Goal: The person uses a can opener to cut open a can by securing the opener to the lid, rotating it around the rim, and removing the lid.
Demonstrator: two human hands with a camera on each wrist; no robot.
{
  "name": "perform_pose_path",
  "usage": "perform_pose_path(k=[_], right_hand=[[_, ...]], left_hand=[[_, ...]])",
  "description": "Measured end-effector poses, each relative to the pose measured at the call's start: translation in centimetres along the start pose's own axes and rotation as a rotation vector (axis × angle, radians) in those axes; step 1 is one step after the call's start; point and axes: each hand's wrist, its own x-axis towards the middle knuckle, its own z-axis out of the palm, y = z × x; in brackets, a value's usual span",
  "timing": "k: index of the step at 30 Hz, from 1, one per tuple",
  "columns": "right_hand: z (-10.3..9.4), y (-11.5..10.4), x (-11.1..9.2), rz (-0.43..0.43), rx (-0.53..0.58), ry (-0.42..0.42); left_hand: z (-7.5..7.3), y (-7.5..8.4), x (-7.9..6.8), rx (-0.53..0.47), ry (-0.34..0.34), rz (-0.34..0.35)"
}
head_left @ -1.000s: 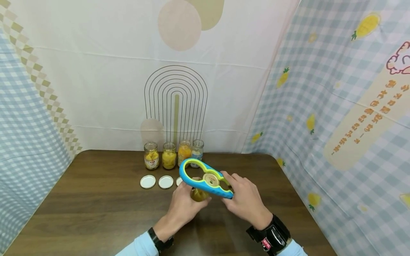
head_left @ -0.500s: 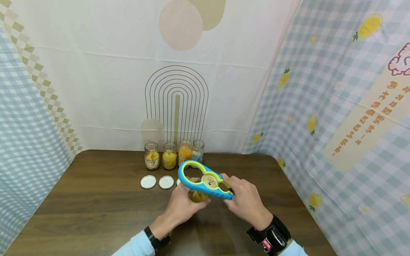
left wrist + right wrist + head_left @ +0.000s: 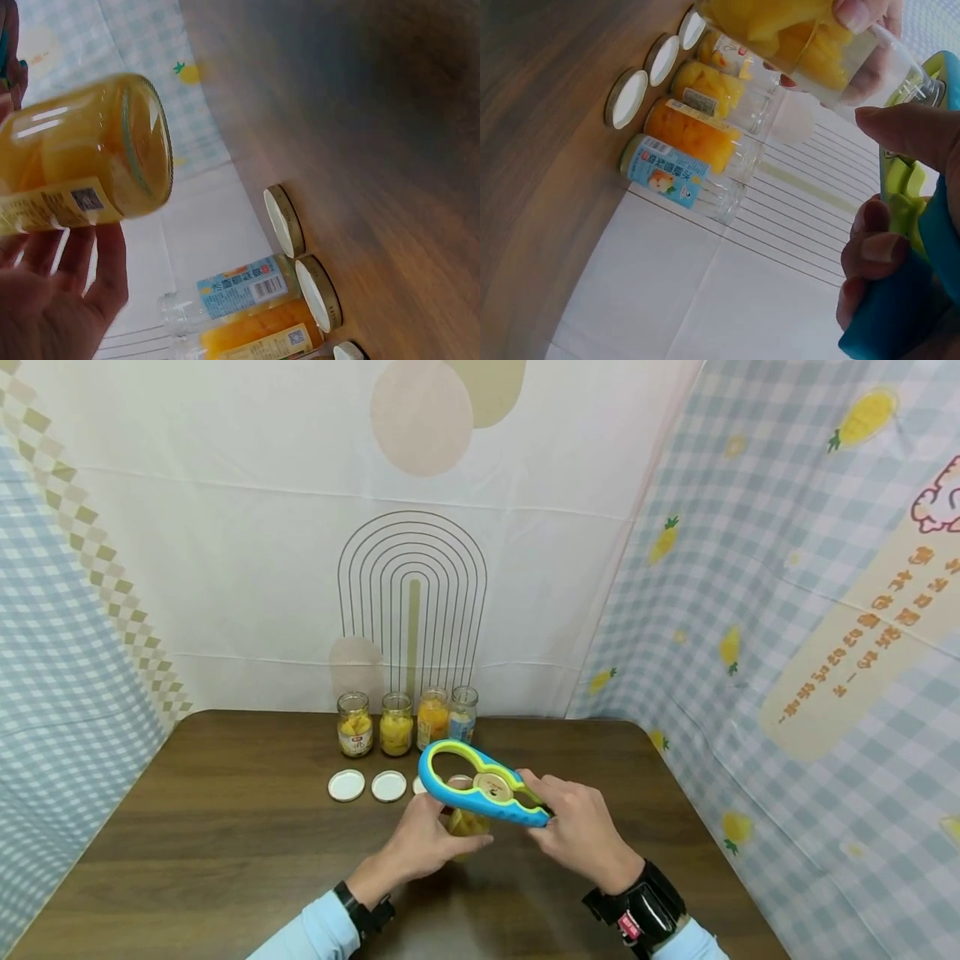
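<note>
My left hand [image 3: 420, 843] grips a glass jar of yellow fruit pieces [image 3: 470, 823] around its side. In the left wrist view that jar [image 3: 82, 150] is lifted over the table, its label facing the fingers. A blue and lime-green jar opener [image 3: 480, 802] with a round beige disc is gripped by my right hand [image 3: 581, 822] at its handle end. The opener's wide loop lies over the jar's top, and the lid shows through it. The right wrist view has the opener [image 3: 900, 307] close at the jar's neck, with my right thumb stretched towards the glass.
Several lidless jars, among them a fruit jar [image 3: 355, 727] and a blue-labelled jar [image 3: 462, 722], stand in a row at the back of the wooden table [image 3: 225, 827]. White-lined lids [image 3: 347, 785] lie before them, one partly hidden by the opener. Cloth [image 3: 262, 568] hangs behind.
My left hand has shifted slightly left and down, and more of the jar shows beneath the opener. The opener has dropped a little with my right hand.
</note>
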Motion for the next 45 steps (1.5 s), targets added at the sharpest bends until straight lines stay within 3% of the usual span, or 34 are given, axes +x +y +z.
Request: perform_pose_path(k=[10, 14, 20, 28, 32, 39, 45], right_hand=[[0.1, 0.6, 0.3, -0.076, 0.024, -0.013], [0.2, 0.9, 0.4, -0.135, 0.026, 0.007], [0.1, 1.1, 0.4, -0.214, 0.085, 0.008], [-1.0, 1.4, 0.7, -0.311, 0.124, -0.03], [-1.3, 1.4, 0.8, -0.314, 0.117, -0.059], [-1.3, 1.7, 0.8, -0.361, 0.082, -0.014], [-1.2, 1.7, 0.8, -0.371, 0.07, -0.003]], left_hand=[[-0.5, -1.1, 0.4, -0.135, -0.134, 0.013], [-0.6, -1.5, 0.4, -0.174, -0.155, -0.002], [-0.7, -1.5, 0.2, -0.211, -0.176, 0.044], [-0.4, -1.0, -0.3, -0.378, -0.331, 0.115], [-0.6, -1.0, -0.2, -0.386, -0.354, 0.142], [-0.9, -0.9, -0.1, -0.401, -0.417, 0.081], [-0.9, -1.0, 0.0, -0.402, -0.431, 0.112]])
